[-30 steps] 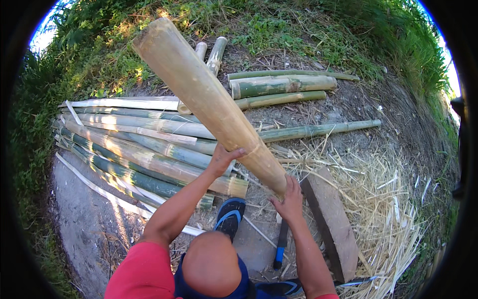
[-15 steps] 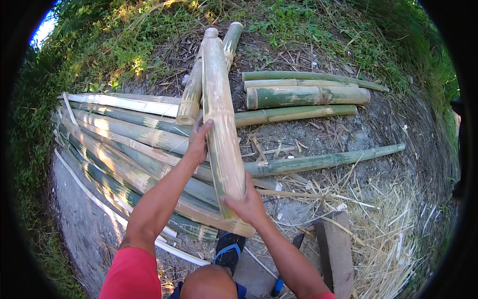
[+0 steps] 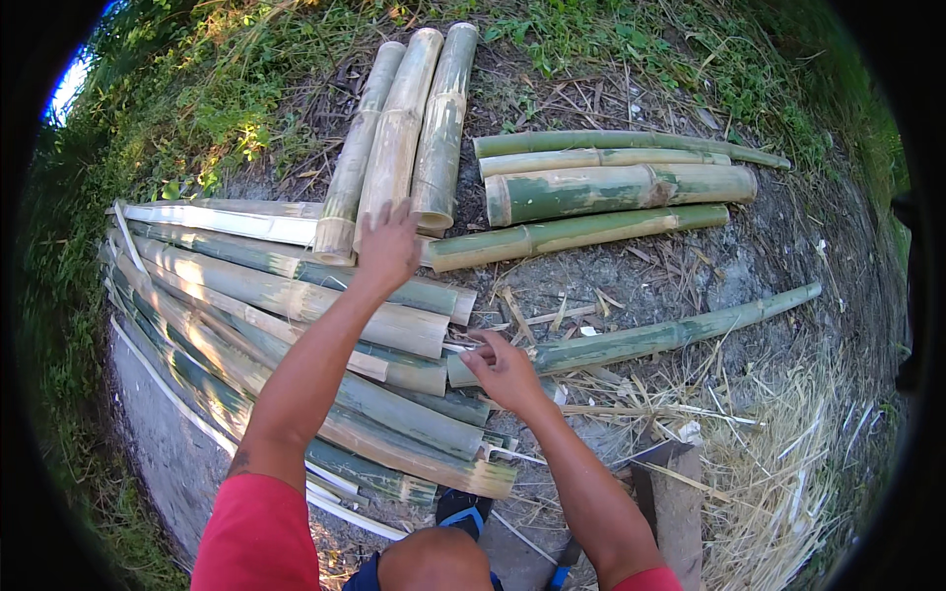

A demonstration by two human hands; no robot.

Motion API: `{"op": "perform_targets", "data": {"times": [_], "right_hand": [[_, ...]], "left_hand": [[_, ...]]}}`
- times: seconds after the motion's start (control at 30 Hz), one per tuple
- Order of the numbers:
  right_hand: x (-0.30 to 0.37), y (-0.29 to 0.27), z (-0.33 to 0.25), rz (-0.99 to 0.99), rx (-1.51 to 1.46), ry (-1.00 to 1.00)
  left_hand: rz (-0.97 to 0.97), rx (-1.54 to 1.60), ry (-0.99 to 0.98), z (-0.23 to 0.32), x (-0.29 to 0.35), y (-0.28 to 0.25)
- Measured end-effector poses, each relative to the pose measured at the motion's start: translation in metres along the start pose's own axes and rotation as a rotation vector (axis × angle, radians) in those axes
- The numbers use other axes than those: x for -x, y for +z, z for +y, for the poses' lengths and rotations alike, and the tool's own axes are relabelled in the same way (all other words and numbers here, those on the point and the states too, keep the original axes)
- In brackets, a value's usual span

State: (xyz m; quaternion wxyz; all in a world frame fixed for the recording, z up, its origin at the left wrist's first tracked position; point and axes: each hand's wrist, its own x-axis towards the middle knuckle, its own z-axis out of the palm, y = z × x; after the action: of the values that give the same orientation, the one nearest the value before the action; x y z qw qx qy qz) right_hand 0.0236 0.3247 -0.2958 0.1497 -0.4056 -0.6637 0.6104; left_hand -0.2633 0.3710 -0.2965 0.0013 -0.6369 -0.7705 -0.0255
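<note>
In the head view, your left hand (image 3: 391, 251) is at the upper middle, fingers spread and loose over the near end of the middle bamboo section (image 3: 401, 138); I cannot tell whether they touch. That section lies upper centre, between a left section (image 3: 358, 163) and a right section (image 3: 442, 138). Your right hand (image 3: 505, 372), near the centre, has half-curled fingers with nothing visible in them, by the long green pole (image 3: 650, 332). To settle the round well, steady it lightly with your palm and keep fingertips clear of the gaps
</note>
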Motion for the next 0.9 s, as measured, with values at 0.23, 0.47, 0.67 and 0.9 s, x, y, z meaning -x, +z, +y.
{"op": "perform_targets", "data": {"times": [0.23,0.47,0.67,0.9], "right_hand": [[0.066,-0.021,0.086,0.216,-0.100,0.175],[0.066,-0.050,0.059,0.276,-0.399,0.161],[0.046,-0.133,0.012,0.342,-1.226,0.129],[0.097,-0.133,-0.016,0.473,-1.420,-0.196]], "left_hand": [[0.073,1.108,-0.442,0.113,-0.094,0.048],[0.235,1.280,-0.468,0.189,-0.030,-0.001],[0.546,0.816,0.004,0.250,0.154,-0.061],[0.631,0.560,0.532,0.213,0.285,-0.107]]}}
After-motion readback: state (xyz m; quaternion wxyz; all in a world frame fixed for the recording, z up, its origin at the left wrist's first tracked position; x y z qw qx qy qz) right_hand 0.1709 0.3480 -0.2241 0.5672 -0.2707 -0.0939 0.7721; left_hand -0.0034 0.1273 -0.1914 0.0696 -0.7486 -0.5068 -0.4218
